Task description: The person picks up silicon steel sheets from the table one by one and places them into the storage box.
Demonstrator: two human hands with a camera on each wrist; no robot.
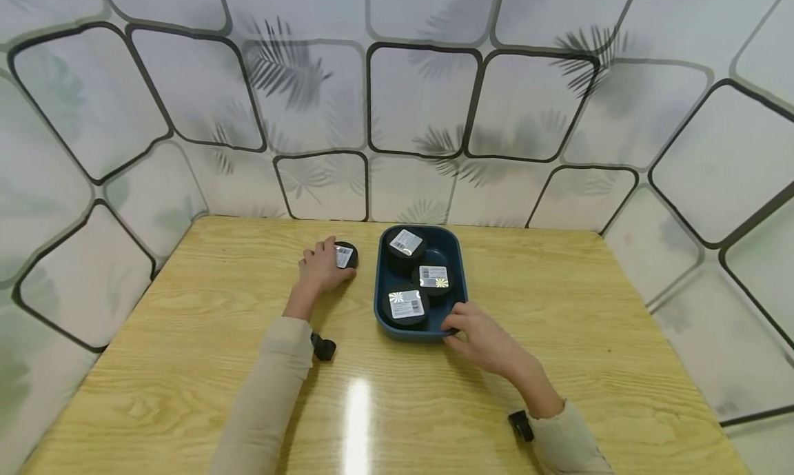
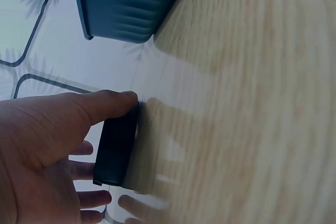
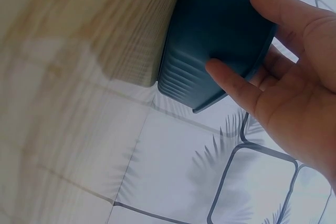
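My left hand (image 1: 319, 268) holds a low, round black container (image 1: 346, 256) with a white label on top, left of a dark blue tray. In the left wrist view the thumb lies along the near side of this container (image 2: 116, 150), with the fingers on its other side. My right hand (image 1: 486, 340) grips the tray (image 1: 415, 336) at its near right corner. The right wrist view shows thumb and a finger on the outer wall of the tray (image 3: 210, 30), other fingers over the rim. Inside the tray sit three similar black containers, labels up, one at the back (image 1: 406, 243).
Both hands work over a light wooden table (image 1: 546, 275). A patterned wall covering (image 1: 422, 103) closes off the back and both sides. A small black device (image 1: 323, 347) is worn at the left wrist, another (image 1: 520, 427) at the right.
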